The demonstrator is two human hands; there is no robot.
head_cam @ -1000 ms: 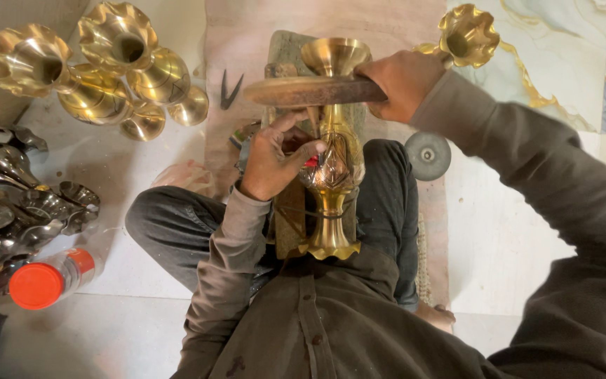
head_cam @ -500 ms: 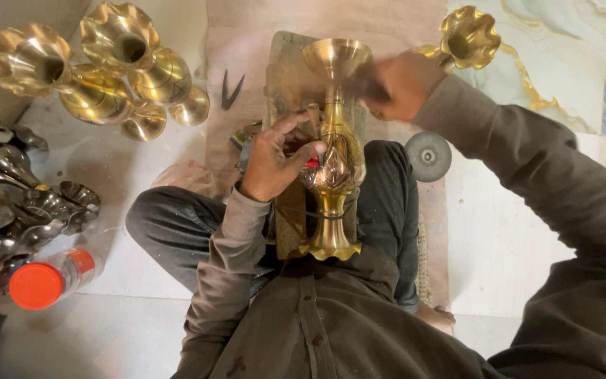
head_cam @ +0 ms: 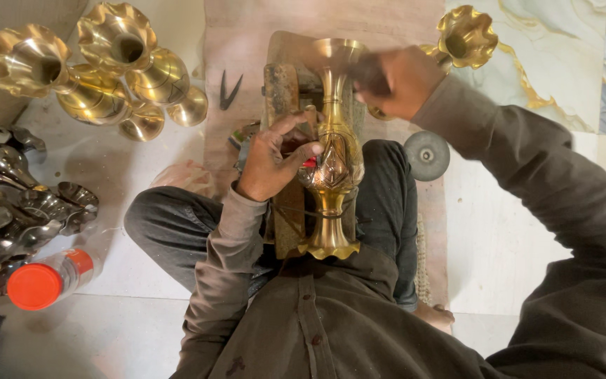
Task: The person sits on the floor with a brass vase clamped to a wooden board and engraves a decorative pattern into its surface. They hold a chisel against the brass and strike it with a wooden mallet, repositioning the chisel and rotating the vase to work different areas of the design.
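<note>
A brass vase [head_cam: 332,161] with an engraved belly lies lengthways on a wooden block [head_cam: 281,91] between my crossed legs, its mouth pointing away from me. My left hand [head_cam: 275,160] pinches a small punch with a red mark [head_cam: 309,163] against the vase's belly. My right hand [head_cam: 400,81] is raised beside the vase's neck and is closed on a wooden striker [head_cam: 367,70], which shows only as a dark blur near the vase's mouth.
Polished brass vases [head_cam: 106,63] lie in a cluster at the upper left, and another one [head_cam: 466,35] at the upper right. Dark unpolished metal vases [head_cam: 15,210] are piled at the left by an orange-capped bottle [head_cam: 43,281]. A grey disc [head_cam: 426,156] and black shears [head_cam: 229,90] lie on the floor.
The wooden striker, clearly seen lying across the vase's neck a second ago, has swung and is now a blur by my right hand. My left hand and the vase have stayed put.
</note>
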